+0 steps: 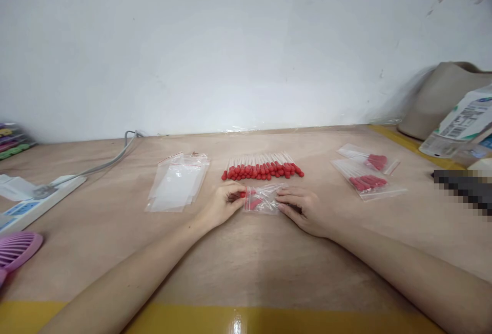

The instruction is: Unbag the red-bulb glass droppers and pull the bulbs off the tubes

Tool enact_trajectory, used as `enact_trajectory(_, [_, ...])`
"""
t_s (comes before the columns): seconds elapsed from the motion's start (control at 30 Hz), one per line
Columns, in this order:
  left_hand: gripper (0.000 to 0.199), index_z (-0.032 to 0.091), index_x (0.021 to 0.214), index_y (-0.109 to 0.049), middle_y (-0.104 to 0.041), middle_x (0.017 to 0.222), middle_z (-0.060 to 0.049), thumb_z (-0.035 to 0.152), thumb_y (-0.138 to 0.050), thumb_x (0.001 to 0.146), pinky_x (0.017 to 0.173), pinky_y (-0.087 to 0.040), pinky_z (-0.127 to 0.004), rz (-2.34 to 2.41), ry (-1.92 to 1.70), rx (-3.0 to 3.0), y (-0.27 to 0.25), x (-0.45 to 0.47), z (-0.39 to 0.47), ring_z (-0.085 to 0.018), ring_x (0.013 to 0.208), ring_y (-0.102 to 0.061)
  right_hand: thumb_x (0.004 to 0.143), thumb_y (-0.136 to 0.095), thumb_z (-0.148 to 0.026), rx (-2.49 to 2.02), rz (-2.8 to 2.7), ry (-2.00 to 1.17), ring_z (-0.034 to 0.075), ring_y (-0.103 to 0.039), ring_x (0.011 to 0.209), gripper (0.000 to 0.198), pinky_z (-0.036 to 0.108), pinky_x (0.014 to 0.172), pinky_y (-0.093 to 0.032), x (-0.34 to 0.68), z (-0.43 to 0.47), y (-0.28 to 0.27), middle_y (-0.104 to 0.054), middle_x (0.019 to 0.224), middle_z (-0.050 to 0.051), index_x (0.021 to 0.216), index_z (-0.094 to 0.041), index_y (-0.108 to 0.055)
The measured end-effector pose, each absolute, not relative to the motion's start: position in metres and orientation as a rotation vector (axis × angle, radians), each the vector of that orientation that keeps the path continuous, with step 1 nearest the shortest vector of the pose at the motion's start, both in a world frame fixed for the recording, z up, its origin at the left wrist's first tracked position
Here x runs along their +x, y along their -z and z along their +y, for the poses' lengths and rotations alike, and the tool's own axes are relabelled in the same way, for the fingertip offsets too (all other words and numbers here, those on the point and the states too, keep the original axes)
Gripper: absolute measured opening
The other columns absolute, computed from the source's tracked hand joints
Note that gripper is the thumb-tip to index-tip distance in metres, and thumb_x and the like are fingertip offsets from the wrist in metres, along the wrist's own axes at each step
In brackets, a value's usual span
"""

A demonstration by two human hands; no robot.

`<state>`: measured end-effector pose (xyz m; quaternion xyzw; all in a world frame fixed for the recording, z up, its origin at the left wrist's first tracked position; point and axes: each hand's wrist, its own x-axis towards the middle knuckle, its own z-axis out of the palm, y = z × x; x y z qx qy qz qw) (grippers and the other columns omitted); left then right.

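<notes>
You are holding a small clear bag of red-tipped sticks between both hands, low over the surface.
Your left hand is pinching the bag's red-striped end, with red tips showing there; whether they are lying inside or outside, the view is not telling. Your right hand is touching the other end, fingers half curled; its firmness is unclear. Just beyond, a row of loose sticks is lying; flat bags are stacking up leftward, and two filled bags are overlapping rightward. If tips are crossing the stripe, pressing there could leave a gap; a loose right grip could let the bag twist, spilling sticks; your left knuckles, sitting near the row, could nudge it crooked.
</notes>
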<state>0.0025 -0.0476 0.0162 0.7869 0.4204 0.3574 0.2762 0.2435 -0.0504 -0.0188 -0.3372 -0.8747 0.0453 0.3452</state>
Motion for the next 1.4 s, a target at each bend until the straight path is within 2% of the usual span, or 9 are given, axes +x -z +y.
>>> enact_trajectory(0.27, [0.032,0.017,0.1,-0.062,-0.062,0.092,-0.007,0.033,-0.063,0.073,0.073,-0.049,-0.029,1.017,-0.727,2.428,-0.027,-0.003,-0.05,-0.017,0.084,-0.058,0.084,-0.049,-0.029,-0.887,-2.272,-0.126,0.021,-0.058,0.101,0.025,0.038,0.088,-0.048,0.243,-0.051,0.017,-0.066,0.101,0.005,0.103,-0.02,-0.063])
enact_trajectory(0.53, [0.027,0.018,0.104,-0.059,-0.063,0.1,-0.009,0.027,-0.038,0.09,0.084,-0.046,-0.031,0.944,-0.789,2.834,-0.012,-0.004,-0.037,-0.017,0.094,-0.058,0.083,-0.049,-0.032,-0.923,-2.272,-0.095,0.023,-0.058,0.1,0.027,0.04,0.088,-0.048,0.245,-0.051,0.017,-0.066,0.102,0.006,0.104,-0.02,-0.063])
enact_trajectory(0.7, [0.022,0.02,0.097,-0.061,-0.066,0.091,-0.001,0.028,-0.042,0.089,0.075,-0.048,-0.025,1.094,-0.663,2.835,-0.072,-0.047,-0.034,-0.012,0.082,-0.06,0.083,-0.049,-0.032,-0.951,-2.286,-0.063,0.022,-0.058,0.101,0.028,0.04,0.088,-0.048,0.246,-0.051,0.018,-0.065,0.103,0.007,0.103,-0.02,-0.063])
enact_trajectory(0.8, [0.021,0.019,0.094,-0.06,-0.066,0.087,0.004,0.03,-0.044,0.088,0.067,-0.047,-0.02,1.395,-0.854,2.759,-0.117,-0.073,-0.038,-0.007,0.071,-0.058,0.083,-0.048,-0.032,-0.939,-2.288,-0.06,0.022,-0.058,0.1,0.028,0.04,0.087,-0.048,0.246,-0.051,0.017,-0.065,0.104,0.007,0.103,-0.02,-0.063])
enact_trajectory(0.93, [0.025,0.02,0.101,-0.056,-0.065,0.095,0.004,0.034,-0.038,0.091,0.074,-0.048,-0.025,1.808,-1.208,2.722,-0.131,-0.061,-0.033,-0.008,0.078,-0.058,0.083,-0.048,-0.032,-0.933,-2.285,-0.062,0.022,-0.058,0.1,0.027,0.04,0.087,-0.048,0.245,-0.052,0.015,-0.064,0.105,0.007,0.103,-0.02,-0.063])
enact_trajectory(1.0, [0.025,0.02,0.109,-0.053,-0.062,0.105,-0.002,0.027,-0.038,0.091,0.08,-0.046,-0.029,1.798,-0.879,2.956,-0.117,-0.034,-0.023,-0.013,0.091,-0.057,0.083,-0.049,-0.031,-0.936,-2.291,-0.064,0.023,-0.058,0.101,0.028,0.04,0.088,-0.048,0.245,-0.051,0.016,-0.064,0.106,0.007,0.104,-0.02,-0.063])
enact_trajectory(1.2, [0.02,0.009,0.091,-0.059,-0.062,0.087,-0.014,0.003,-0.042,0.082,0.068,-0.045,-0.03,1.699,-0.382,3.059,-0.06,0.048,0.003,-0.022,0.082,-0.059,0.084,-0.048,-0.031,-0.939,-2.311,-0.052,0.022,-0.056,0.104,0.029,0.039,0.091,-0.046,0.246,-0.05,0.019,-0.063,0.107,0.007,0.106,-0.019,-0.062])
enact_trajectory(1.3, [0.016,0.008,0.084,-0.059,-0.062,0.084,-0.015,0.002,-0.045,0.08,0.066,-0.044,-0.029,1.665,-0.306,3.04,-0.052,0.064,0.007,-0.023,0.079,-0.06,0.084,-0.048,-0.031,-0.937,-2.309,-0.053,0.022,-0.056,0.103,0.029,0.039,0.091,-0.046,0.246,-0.051,0.017,-0.063,0.107,0.007,0.106,-0.02,-0.062])
enact_trajectory(1.4, [0.013,0.01,0.079,-0.06,-0.062,0.078,-0.013,0.015,-0.049,0.084,0.066,-0.043,-0.03,1.651,-0.294,3.008,-0.058,0.064,0.007,-0.023,0.075,-0.061,0.084,-0.047,-0.032,-0.944,-2.314,-0.049,0.022,-0.056,0.103,0.029,0.039,0.09,-0.046,0.246,-0.052,0.016,-0.063,0.107,0.007,0.106,-0.02,-0.062])
